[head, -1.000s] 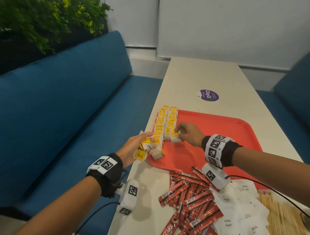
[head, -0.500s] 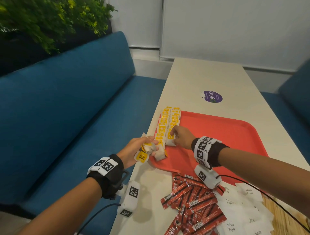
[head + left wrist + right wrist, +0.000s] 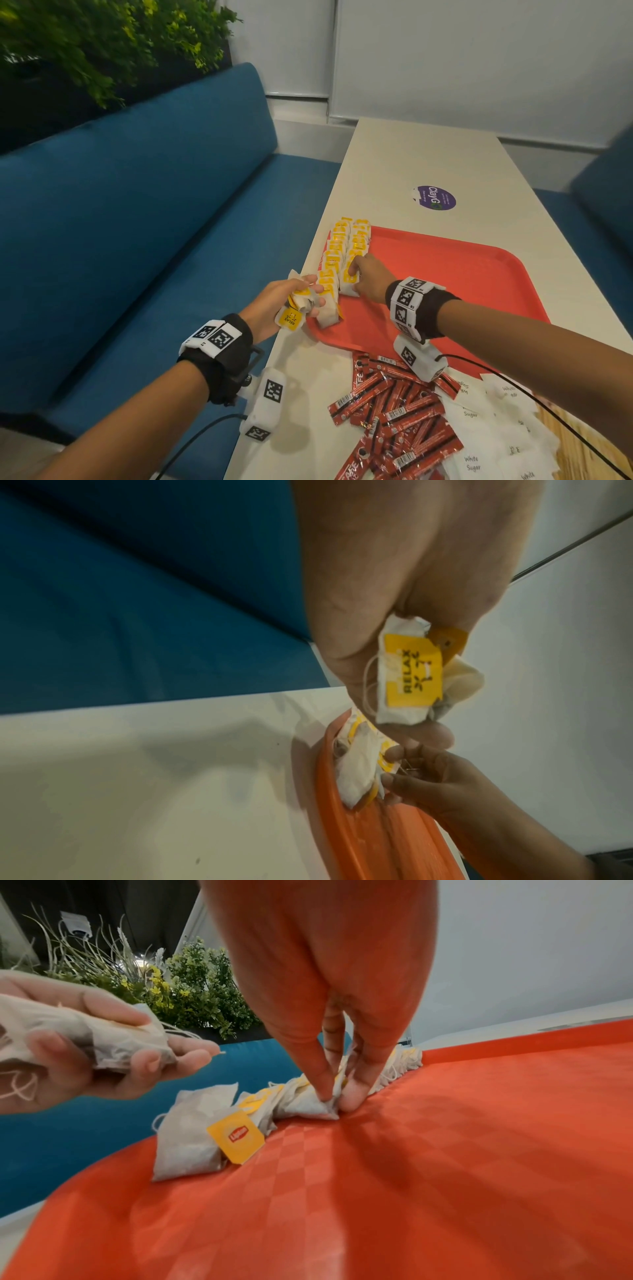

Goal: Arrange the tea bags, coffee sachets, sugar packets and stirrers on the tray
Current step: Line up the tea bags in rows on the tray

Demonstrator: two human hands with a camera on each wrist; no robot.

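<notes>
Two rows of yellow-tagged tea bags [image 3: 344, 246] run along the left side of the red tray [image 3: 455, 270]. My right hand [image 3: 368, 277] pinches a tea bag [image 3: 308, 1106] at the near end of the right row, thumb and fingertips pressing it onto the tray [image 3: 411, 1164]. My left hand [image 3: 284, 301] hovers at the tray's near-left corner and grips a small bunch of tea bags [image 3: 404, 674], one with a yellow "RELAX" tag. Red coffee sachets [image 3: 394, 411], white sugar packets [image 3: 486, 442] and wooden stirrers [image 3: 579, 448] lie on the table in front of the tray.
The white table [image 3: 421, 157] carries a purple round sticker [image 3: 435, 198] beyond the tray. A blue bench [image 3: 154, 222] runs along the left, with green plants [image 3: 102, 44] behind it. Most of the tray's right part is bare.
My right hand moved a tea bag forward and left from the tray's near part into the end of the right row. The left hand stayed in place with its bunch.
</notes>
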